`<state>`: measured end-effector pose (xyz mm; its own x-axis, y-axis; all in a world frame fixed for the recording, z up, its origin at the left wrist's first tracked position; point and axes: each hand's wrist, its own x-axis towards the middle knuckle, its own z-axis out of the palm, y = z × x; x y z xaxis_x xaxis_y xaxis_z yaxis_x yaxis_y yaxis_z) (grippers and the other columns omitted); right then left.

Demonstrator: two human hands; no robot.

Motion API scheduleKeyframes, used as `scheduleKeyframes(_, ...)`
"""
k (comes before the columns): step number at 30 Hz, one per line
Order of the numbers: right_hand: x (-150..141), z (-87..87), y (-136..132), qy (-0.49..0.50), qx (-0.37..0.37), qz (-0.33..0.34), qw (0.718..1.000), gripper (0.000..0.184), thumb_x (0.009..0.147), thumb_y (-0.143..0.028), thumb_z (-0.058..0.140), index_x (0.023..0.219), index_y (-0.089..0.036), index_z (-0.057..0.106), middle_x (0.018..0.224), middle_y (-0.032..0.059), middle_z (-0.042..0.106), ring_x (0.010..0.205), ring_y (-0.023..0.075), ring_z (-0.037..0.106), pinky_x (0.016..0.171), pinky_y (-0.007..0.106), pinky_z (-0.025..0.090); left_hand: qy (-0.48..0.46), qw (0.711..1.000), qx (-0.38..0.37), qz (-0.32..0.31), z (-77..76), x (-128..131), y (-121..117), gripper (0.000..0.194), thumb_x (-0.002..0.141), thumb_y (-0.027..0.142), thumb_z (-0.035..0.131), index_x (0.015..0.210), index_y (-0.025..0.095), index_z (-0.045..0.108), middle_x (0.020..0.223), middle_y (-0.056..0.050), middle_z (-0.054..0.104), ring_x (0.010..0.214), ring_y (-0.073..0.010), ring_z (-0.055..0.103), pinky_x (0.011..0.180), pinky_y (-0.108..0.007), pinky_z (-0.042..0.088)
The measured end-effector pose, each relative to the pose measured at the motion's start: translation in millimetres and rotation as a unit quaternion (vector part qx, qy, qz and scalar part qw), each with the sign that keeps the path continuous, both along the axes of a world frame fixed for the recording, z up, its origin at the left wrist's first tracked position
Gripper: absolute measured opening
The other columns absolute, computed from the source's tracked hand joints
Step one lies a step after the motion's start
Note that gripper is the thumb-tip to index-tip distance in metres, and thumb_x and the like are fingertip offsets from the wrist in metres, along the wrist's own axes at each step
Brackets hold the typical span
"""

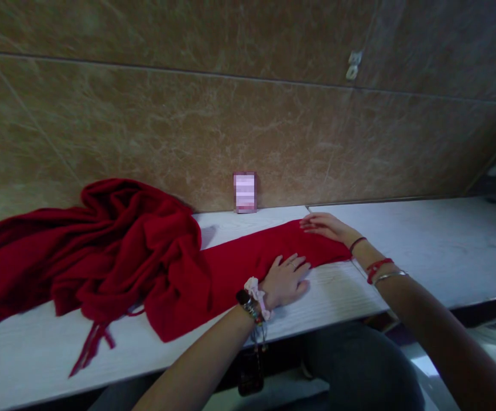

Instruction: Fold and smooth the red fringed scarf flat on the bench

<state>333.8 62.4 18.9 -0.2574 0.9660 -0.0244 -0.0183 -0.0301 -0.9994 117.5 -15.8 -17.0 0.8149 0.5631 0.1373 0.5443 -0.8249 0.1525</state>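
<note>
A red scarf (pixel 239 260) lies along the white tabletop. Its right part is spread into a flat strip, while the left part is heaped in loose folds with a fringe tassel hanging toward the front edge. My left hand (pixel 286 279) rests palm down on the near edge of the flat strip, fingers spread. Farther right, my right hand (pixel 327 225) lies across the scarf near its right end, fingers stretched out at the far edge. Part of that end is hidden under the right hand and wrist.
A phone-like device with a blurred bright screen (pixel 245 193) leans upright against the brown tiled wall (pixel 145 125). Two small white fittings (pixel 353 65) are on the wall at upper right. The white tabletop (pixel 436 245) extends right; my legs (pixel 359 365) are below its front edge.
</note>
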Motion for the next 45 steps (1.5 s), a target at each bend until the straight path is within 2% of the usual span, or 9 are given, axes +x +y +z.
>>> scheduleKeyframes(4,1.0,-3.0,-16.5,-0.093,-0.097,0.160,0.978,0.022,0.067,-0.026,0.068,0.083,-0.012,0.067,0.085,0.0077,0.069,0.082,0.0173,0.064,0.084,0.033,0.049,-0.011,1.000,0.000,0.012,-3.8,1.3,-1.8,0.045,0.088,0.033,0.032,0.130,0.016,0.040,0.137,-0.010,0.040,0.128,-0.0239,0.031,0.104,-0.049,0.024)
scheduleKeyframes(12,3.1,-15.6,15.9,-0.183,0.100,0.021,0.978,0.026,0.066,-0.029,0.065,0.090,-0.018,0.069,0.109,0.0073,0.064,0.107,0.0212,0.054,0.102,0.041,0.032,-0.027,0.999,-0.015,0.014,-6.7,2.8,-1.8,0.048,0.086,0.036,0.034,0.131,0.019,0.039,0.138,-0.008,0.038,0.128,-0.0242,0.030,0.103,-0.051,0.024)
scheduleKeyframes(17,-2.4,-5.2,9.9,-0.370,0.288,0.079,0.880,0.029,0.079,-0.028,0.052,0.104,-0.022,0.065,0.122,0.0052,0.057,0.116,0.0200,0.047,0.104,0.041,0.028,-0.035,0.999,-0.026,0.016,-6.1,2.5,-4.3,0.048,0.086,0.036,0.034,0.130,0.019,0.040,0.137,-0.008,0.039,0.128,-0.0257,0.031,0.103,-0.052,0.023)
scheduleKeyframes(21,-4.5,-14.6,-9.8,-0.481,0.330,0.182,0.791,0.037,0.087,-0.030,0.043,0.123,-0.028,0.051,0.133,0.0030,0.047,0.128,0.0187,0.032,0.108,0.045,0.017,-0.053,0.998,-0.043,0.016,-6.2,2.2,-5.1,0.048,0.086,0.036,0.035,0.130,0.019,0.040,0.137,-0.008,0.040,0.128,-0.0257,0.031,0.104,-0.053,0.021)
scheduleKeyframes(25,2.1,-25.8,5.0,-0.545,0.333,0.168,0.751,0.040,0.091,-0.033,0.033,0.130,-0.030,0.042,0.141,0.0031,0.035,0.132,0.0204,0.022,0.107,0.052,0.012,-0.070,0.996,-0.058,0.015,-6.8,2.5,-4.5,0.049,0.084,0.036,0.038,0.130,0.019,0.040,0.136,-0.008,0.041,0.127,-0.0253,0.031,0.105,-0.053,0.018)
scheduleKeyframes(30,11.1,-28.2,51.5,-0.572,0.342,0.080,0.741,0.039,0.089,-0.029,0.039,0.127,-0.022,0.047,0.137,0.0102,0.040,0.128,0.0227,0.032,0.106,0.050,0.021,-0.080,0.993,-0.085,0.022,-6.9,3.3,-5.3,0.051,0.083,0.036,0.039,0.131,0.020,0.038,0.139,-0.007,0.038,0.128,-0.0254,0.030,0.106,-0.053,0.016)
scheduleKeyframes(34,5.4,-17.9,50.1,-0.536,0.357,0.009,0.765,0.046,0.086,-0.028,0.046,0.131,-0.022,0.042,0.140,0.0097,0.036,0.129,0.0227,0.031,0.106,0.046,0.024,-0.089,0.991,-0.094,0.022,-7.7,2.5,-6.8,0.051,0.083,0.037,0.039,0.132,0.021,0.038,0.140,-0.005,0.035,0.129,-0.0252,0.028,0.106,-0.053,0.014)
scheduleKeyframes(39,-1.8,-6.0,-1.4,-0.505,0.346,0.163,0.774,0.054,0.082,-0.038,0.054,0.133,-0.028,0.039,0.142,0.0032,0.033,0.131,0.0210,0.027,0.108,0.039,0.023,-0.095,0.990,-0.099,0.011,-6.7,2.0,-6.2,0.051,0.083,0.037,0.039,0.132,0.023,0.037,0.141,0.000,0.033,0.130,-0.0265,0.026,0.106,-0.056,0.014)
scheduleKeyframes(45,18.0,-18.2,-1.4,-0.512,0.328,0.160,0.778,0.046,0.085,-0.037,0.049,0.130,-0.028,0.044,0.139,0.0021,0.038,0.129,0.0211,0.030,0.109,0.041,0.022,-0.077,0.993,-0.086,-0.011,-2.8,4.6,-3.0,0.052,0.082,0.035,0.041,0.131,0.019,0.038,0.139,-0.003,0.037,0.130,-0.0266,0.026,0.107,-0.054,0.015)
